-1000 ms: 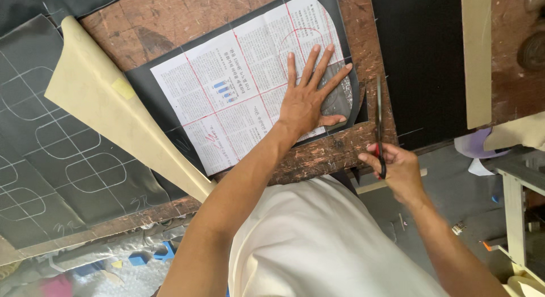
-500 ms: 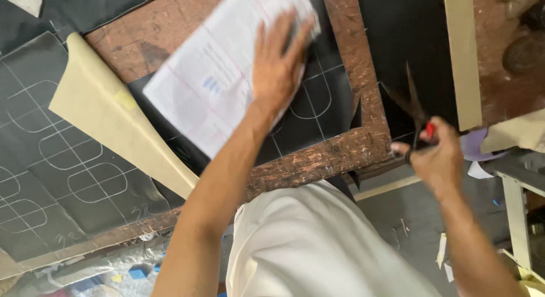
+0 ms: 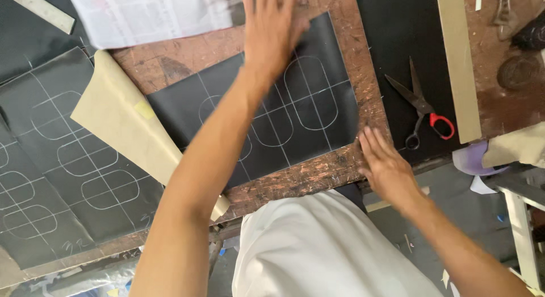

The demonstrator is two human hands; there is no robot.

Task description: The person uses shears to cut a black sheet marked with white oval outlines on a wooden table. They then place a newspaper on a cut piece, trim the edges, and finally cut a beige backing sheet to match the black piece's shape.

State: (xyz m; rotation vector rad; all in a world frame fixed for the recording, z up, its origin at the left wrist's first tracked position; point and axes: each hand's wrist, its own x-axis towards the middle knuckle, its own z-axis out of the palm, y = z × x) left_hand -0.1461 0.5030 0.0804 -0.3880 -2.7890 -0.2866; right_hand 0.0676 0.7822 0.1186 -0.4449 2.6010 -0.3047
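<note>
A scarred wooden worktable (image 3: 170, 59) fills most of the view, its brown top scratched and flecked. Across its left side lies a large black sheet (image 3: 51, 178) chalked with a grid of rounded rectangles, and a strip of tan paper (image 3: 122, 124) rests slantwise over that sheet's right edge. In the middle sits a smaller black piece (image 3: 318, 127) marked with the same rounded outlines — it lies flat on the wood, its lower right corner near the table's front edge. More black material (image 3: 397, 36) covers the table to the right, with a long tan strip (image 3: 457, 64) running down beside it. A printed newspaper sheet (image 3: 153, 10) lies at the top, beyond the marked piece. The left hand (image 3: 272, 27) reaches out flat, fingers spread, palm down across the upper edge of the smaller black piece, gripping nothing. The right hand (image 3: 383, 166) lies open too, fingers pressed on the table at that piece's lower right corner — empty. Red-handled scissors (image 3: 423, 107) lie on the black material, just beyond the right hand and apart from it.
</note>
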